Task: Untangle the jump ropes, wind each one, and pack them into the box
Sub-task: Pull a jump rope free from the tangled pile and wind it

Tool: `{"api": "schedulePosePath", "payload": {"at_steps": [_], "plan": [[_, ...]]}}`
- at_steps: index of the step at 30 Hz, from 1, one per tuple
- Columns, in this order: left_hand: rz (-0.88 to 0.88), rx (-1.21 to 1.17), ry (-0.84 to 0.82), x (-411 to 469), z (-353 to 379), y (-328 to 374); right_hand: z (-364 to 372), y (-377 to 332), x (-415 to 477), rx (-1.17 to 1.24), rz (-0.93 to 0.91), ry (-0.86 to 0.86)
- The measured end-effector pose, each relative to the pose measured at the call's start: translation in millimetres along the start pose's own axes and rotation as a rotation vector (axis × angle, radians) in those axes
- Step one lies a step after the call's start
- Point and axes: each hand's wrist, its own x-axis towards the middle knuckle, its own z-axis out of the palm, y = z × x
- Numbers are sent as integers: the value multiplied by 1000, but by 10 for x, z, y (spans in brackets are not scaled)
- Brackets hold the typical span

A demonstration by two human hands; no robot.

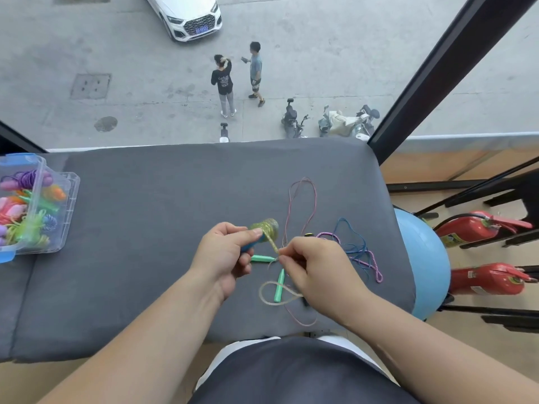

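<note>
Now my left grip is closed round the blue handle, with the thumb on top. The yellow-green rope is already wound in a thick bundle on the far end of this handle. My right grip pinches the free part of the same rope between thumb and forefinger. It is just beside the left one, a little nearer to me and to the right. The short strand between the two grips runs slanted, from the bundle down to my right fingertips. The handle's long axis points away from me and to the right, so I judge the next turn must go across this axis, around the bundle. The unwound rest lies below my right grip as a loose loop on the grey bench. It crosses one of the green handles and may drag this handle with it. The box stands well apart at the far left edge, nearer to my left grip.
</note>
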Motion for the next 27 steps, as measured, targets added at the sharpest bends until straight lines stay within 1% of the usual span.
{"api": "schedulePosePath", "payload": {"at_steps": [2, 5, 6, 8, 11, 13, 16, 18, 21, 23, 25, 26, 27], "plan": [[-19, -69, -52, -52, 13, -1, -17, 46, -17, 70, -8, -47], [-63, -228, -223, -190, 49, -13, -121, 130, 57, 309, 48, -146], [-75, -242, -287, -236, 47, -21, -156, 171, 81, 356, 73, -195], [-96, -192, -392, -303, 12, -64, -193, 278, 99, 360, 103, -309], [-115, -4, -513, -352, -93, -154, -257, 407, 108, 270, 130, -573], [-110, 159, -572, -369, -171, -189, -320, 415, 156, 122, 107, -712], [-91, 394, -618, -362, -248, -249, -366, 343, 284, -164, 22, -789], [-44, 516, -584, -335, -262, -289, -345, 246, 355, -300, -14, -784], [53, 648, -438, -277, -224, -327, -266, 73, 379, -423, -24, -701], [129, 714, -304, -234, -175, -369, -204, -57, 346, -450, -11, -612], [186, 765, -180, -202, -124, -425, -126, -150, 296, -429, 19, -532], [187, 745, -145, -208, -94, -437, -80, -182, 269, -415, 37, -503], [169, 673, -127, -215, -65, -444, -37, -201, 238, -399, 52, -471]]}}
